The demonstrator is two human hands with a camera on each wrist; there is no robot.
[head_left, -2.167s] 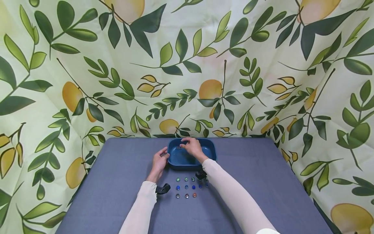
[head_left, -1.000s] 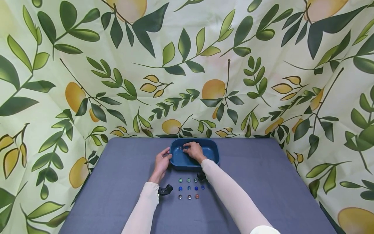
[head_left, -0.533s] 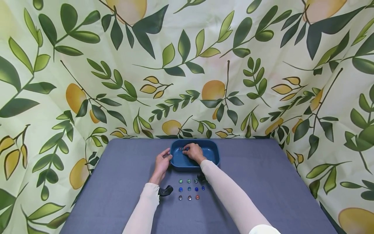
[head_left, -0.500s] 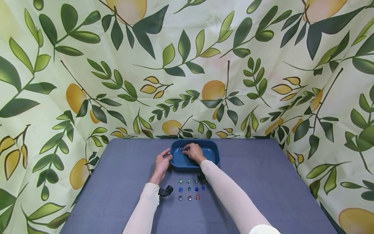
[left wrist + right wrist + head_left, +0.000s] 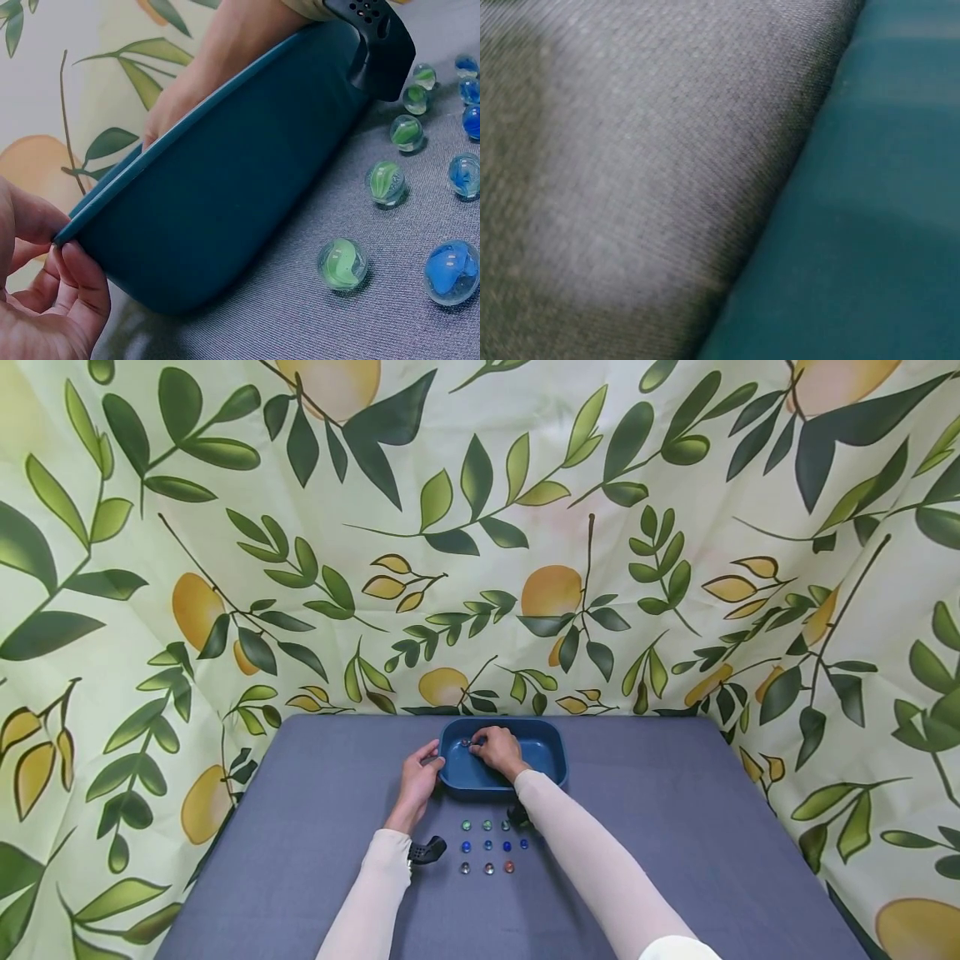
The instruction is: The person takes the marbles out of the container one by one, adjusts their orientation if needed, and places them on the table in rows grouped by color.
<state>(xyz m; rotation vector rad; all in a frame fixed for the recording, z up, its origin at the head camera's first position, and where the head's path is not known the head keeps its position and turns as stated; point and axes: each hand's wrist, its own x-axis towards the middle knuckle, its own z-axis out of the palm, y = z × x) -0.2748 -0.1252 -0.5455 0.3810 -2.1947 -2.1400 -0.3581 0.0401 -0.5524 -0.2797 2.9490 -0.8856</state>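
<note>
A deep blue plastic tub (image 5: 551,781) stands near the table's back edge. My left hand (image 5: 417,782) is at its left side, and in the left wrist view the thumb and fingers of that hand (image 5: 52,292) pinch the rim. Reaching inside, my right hand (image 5: 498,750) has bent fingers down by the tub's floor at the left. A small reddish marble (image 5: 465,742) lies beside those fingertips; whether they grip another marble cannot be made out. The right wrist view shows only cloth and the tub's wall (image 5: 870,210), no hand.
In front of the tub, glass marbles lie in rows on the grey cloth-covered table (image 5: 315,827): green ones (image 5: 487,825), blue ones (image 5: 507,846), then clear and reddish ones (image 5: 509,867). My right forearm passes close to the rows' right ends. A leaf-patterned curtain (image 5: 480,568) hangs behind.
My right hand has gone lower into the tub, its fingertips now down by the marbles there, and has stayed nearly still since. My left hand keeps to the tub's left side.
</note>
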